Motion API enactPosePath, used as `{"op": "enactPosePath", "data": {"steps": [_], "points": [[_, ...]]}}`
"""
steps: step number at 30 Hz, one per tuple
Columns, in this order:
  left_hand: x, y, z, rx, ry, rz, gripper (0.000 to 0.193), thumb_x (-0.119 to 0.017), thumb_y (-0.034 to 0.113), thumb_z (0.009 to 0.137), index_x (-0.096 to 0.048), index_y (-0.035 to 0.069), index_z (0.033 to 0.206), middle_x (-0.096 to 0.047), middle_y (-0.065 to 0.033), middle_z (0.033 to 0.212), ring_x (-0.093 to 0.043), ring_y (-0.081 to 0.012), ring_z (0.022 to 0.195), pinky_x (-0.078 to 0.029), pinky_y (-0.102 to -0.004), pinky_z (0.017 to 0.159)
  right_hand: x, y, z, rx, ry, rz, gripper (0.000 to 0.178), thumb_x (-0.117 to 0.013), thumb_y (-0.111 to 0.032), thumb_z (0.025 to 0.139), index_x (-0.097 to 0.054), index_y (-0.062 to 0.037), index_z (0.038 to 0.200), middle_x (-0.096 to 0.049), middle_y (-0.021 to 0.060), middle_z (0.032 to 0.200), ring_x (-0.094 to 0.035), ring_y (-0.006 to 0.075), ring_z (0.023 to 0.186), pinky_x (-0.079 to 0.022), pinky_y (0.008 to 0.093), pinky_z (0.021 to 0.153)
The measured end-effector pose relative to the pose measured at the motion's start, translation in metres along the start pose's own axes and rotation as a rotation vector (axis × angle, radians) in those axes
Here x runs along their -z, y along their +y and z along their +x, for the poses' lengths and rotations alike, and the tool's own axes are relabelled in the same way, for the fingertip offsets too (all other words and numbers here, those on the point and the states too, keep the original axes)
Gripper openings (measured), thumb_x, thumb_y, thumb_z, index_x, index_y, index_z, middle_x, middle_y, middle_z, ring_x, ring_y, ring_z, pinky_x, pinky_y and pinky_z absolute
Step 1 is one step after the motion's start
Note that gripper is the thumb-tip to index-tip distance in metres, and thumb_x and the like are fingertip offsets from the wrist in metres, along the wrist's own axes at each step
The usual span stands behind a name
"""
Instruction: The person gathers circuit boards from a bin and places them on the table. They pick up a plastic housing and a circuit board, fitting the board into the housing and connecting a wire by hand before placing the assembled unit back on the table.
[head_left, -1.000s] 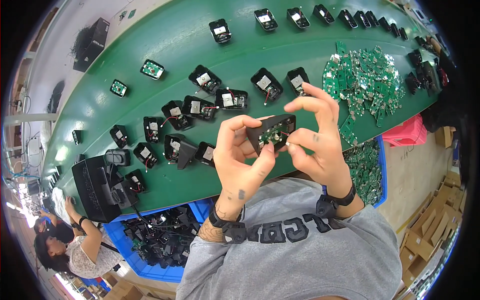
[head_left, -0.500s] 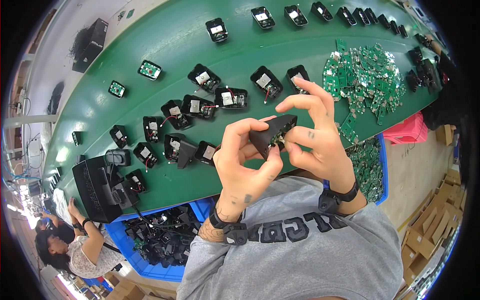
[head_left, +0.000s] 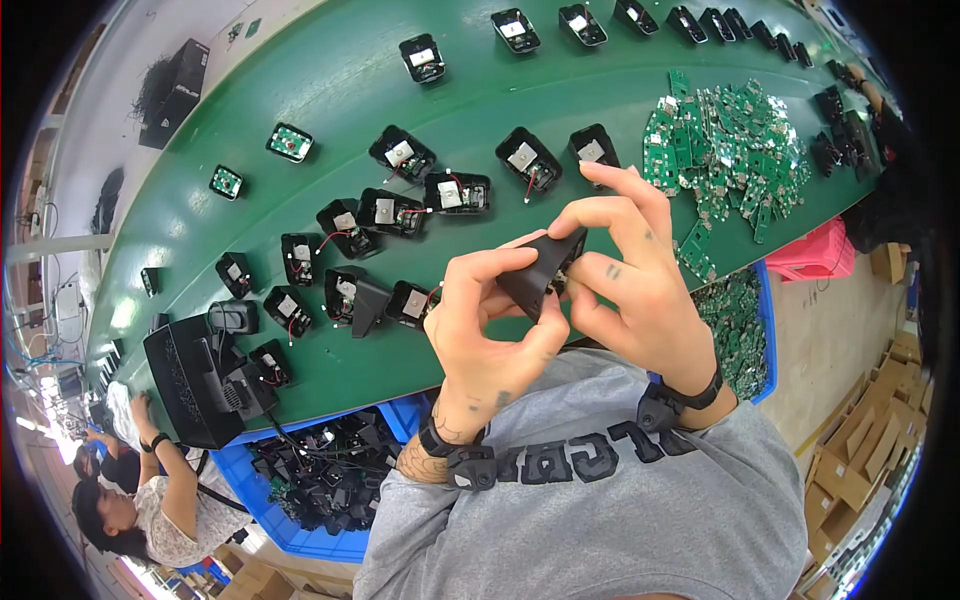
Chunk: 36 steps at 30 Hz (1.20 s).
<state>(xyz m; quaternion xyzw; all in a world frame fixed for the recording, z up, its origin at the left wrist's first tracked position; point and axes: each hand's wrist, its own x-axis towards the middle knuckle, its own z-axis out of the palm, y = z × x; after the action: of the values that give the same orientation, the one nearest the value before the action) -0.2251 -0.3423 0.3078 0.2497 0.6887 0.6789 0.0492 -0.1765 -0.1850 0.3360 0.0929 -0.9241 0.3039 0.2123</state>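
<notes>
A small black plastic housing (head_left: pixel 540 270) is up in front of my chest, tilted, with its open side turned to the right. My left hand (head_left: pixel 485 325) is closed around it, fingers on the far side and thumb at the lower edge. The thumb and index finger of my right hand (head_left: pixel 640 285) pinch at the opening, where a bit of circuit board shows; what lies between them is hidden. A bent right finger reaches the housing's top edge. Beyond my hands, open black housings (head_left: pixel 528 160) with pale blocks and red wires lie on the green table (head_left: pixel 560 90).
Green circuit boards (head_left: pixel 740 150) are heaped at the right. A blue bin (head_left: pixel 300 540) of black parts stands below the table's front edge, another blue bin (head_left: pixel 768 350) of boards at right. A black device (head_left: pixel 190 380) sits at left, near another person (head_left: pixel 150 510).
My right middle finger has come down onto the housing's top edge. The housing has tipped slightly, so less of its inside shows. The view has shifted a little.
</notes>
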Motion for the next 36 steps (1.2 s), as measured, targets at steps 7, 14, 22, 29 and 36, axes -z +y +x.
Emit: {"op": "enactPosePath", "data": {"steps": [7,14,22,29,36], "points": [[-0.002,0.002,-0.004,0.006,0.0,-0.05,0.044,-0.069,-0.006,0.07,-0.051,-0.002,0.109,-0.064,-0.0186,0.114,-0.069,-0.0169,0.085,-0.059,-0.0268,0.072,0.005,0.004,0.001,0.055,0.003,0.1,0.011,-0.063,0.0,0.056,-0.056,-0.0033,0.063,-0.058,0.0064,0.107,-0.041,0.0394,0.126,-0.031,0.0606,0.103],[-0.005,0.001,-0.001,-0.01,0.008,-0.04,0.043,-0.07,-0.006,0.07,-0.052,-0.002,0.109,-0.065,-0.0175,0.111,-0.069,-0.0171,0.085,-0.059,-0.027,0.071,0.007,0.005,0.003,0.086,0.03,0.021,0.013,-0.064,0.0,0.054,-0.054,-0.0037,0.062,-0.059,0.0068,0.105,-0.044,0.0386,0.124,-0.031,0.0627,0.103],[-0.011,0.009,-0.006,-0.013,0.03,0.179,0.038,-0.069,-0.006,0.074,-0.052,-0.002,0.107,-0.063,-0.016,0.107,-0.065,-0.0169,0.091,-0.055,-0.0246,0.07,0.01,0.001,-0.003,0.045,-0.042,-0.008,0.016,-0.069,-0.008,0.067,-0.054,-0.0018,0.065,-0.053,0.0081,0.114,-0.04,0.0348,0.13,-0.029,0.0622,0.105],[-0.015,-0.003,-0.007,-0.096,-0.029,0.179,0.036,-0.067,-0.008,0.075,-0.05,-0.002,0.107,-0.064,-0.0159,0.103,-0.066,-0.0142,0.082,-0.055,-0.0234,0.068,0.005,0.01,-0.014,-0.019,0.023,0.042,0.009,-0.069,-0.008,0.074,-0.063,-0.0022,0.071,-0.054,0.0063,0.114,-0.041,0.0324,0.128,-0.036,0.052,0.103],[-0.007,-0.015,0.01,0.184,-0.026,-0.122,0.041,-0.068,-0.006,0.076,-0.049,-0.004,0.111,-0.062,-0.0224,0.114,-0.067,-0.0193,0.089,-0.056,-0.0254,0.068,-0.006,0.022,-0.014,-0.051,0.071,0.075,0.01,-0.07,-0.012,0.076,-0.067,-0.002,0.076,-0.058,0.0074,0.115,-0.049,0.0299,0.121,-0.043,0.0439,0.096]]}}
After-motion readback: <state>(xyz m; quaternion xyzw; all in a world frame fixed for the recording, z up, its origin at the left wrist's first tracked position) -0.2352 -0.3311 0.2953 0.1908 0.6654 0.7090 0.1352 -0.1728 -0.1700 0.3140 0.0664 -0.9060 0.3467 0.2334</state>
